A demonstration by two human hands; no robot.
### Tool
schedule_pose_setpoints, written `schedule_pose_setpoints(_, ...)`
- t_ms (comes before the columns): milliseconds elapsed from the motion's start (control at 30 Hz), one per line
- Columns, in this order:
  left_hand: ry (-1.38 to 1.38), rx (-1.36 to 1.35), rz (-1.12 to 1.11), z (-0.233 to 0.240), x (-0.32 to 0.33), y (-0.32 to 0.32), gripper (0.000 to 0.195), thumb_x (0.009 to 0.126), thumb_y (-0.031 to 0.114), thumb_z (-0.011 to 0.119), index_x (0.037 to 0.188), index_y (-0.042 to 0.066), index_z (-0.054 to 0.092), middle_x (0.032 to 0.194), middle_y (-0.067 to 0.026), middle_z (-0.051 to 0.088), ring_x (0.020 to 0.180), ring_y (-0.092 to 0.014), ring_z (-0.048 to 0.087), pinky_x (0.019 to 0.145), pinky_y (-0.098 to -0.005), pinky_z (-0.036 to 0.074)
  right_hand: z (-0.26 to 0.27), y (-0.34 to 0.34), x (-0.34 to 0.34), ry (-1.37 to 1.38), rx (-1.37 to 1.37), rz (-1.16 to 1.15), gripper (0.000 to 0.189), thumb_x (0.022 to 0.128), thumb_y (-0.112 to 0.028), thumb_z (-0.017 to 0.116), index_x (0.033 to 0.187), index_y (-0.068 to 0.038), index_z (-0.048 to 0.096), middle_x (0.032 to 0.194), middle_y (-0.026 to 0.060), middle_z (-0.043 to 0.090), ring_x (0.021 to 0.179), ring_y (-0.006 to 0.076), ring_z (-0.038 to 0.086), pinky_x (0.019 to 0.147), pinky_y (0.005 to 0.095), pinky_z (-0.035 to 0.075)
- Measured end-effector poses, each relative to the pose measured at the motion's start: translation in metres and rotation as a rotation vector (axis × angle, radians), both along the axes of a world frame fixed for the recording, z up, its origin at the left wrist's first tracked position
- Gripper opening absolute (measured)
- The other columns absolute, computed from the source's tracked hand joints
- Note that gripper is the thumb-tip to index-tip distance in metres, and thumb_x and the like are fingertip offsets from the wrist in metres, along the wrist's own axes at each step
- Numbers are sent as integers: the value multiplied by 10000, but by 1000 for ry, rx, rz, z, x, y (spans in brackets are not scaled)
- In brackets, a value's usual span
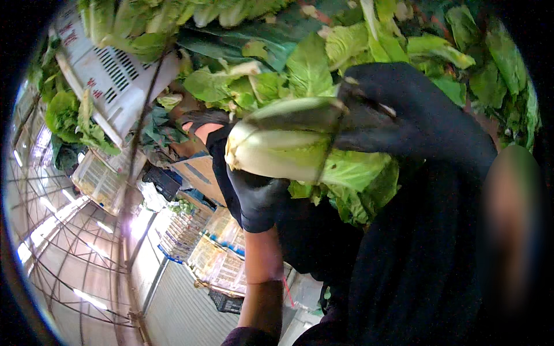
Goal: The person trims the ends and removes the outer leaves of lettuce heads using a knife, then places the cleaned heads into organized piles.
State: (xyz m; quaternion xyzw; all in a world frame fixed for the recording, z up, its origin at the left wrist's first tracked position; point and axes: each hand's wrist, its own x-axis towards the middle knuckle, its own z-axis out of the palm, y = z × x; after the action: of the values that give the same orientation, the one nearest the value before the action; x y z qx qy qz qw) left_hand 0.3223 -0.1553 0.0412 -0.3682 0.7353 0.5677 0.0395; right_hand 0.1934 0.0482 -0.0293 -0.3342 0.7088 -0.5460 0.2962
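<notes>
A pale-stemmed head of leafy greens [281,149], of a lettuce or Chinese cabbage kind, lies across both hands. Its trimmed white base points left and its green leaves spread right. Under the base, my black-gloved left hand [259,194] cups it. My right hand [389,112], gloved in black too, closes over the upper leafy side. A thin dark band or line crosses the head beside the right fingers; what it is cannot be told. A dark streak along the upper stem is blurred. Loose leaves [309,65] lie just beyond the hands.
A white plastic crate [117,73] with slots stands at the upper left, greens [143,26] beside it. More leaves [493,78] lie at upper right. A cardboard piece [201,177], a black crate [162,181] and stacked crates [220,264] stand farther off. A sandalled foot [203,127] is nearby.
</notes>
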Motion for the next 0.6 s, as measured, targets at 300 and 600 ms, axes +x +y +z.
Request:
schedule_pose_setpoints(300,-99,-108,-357,-40,-30,49,676,542,97,764,1104,17,396,1016,-82,475,930,-177,480,813,-289,398,-34,10,21,-143,125,178,293,675,-319,595,810,-59,582,716,162,580,684,337,570,608,413,450)
schedule_pose_setpoints(600,-117,-390,-649,-33,-33,59,566,543,112,739,1015,13,443,901,-104,544,806,-174,541,718,-283,446,-26,12,18,239,299,120,115,666,-203,528,685,-106,589,618,118,579,569,288,588,485,401,455)
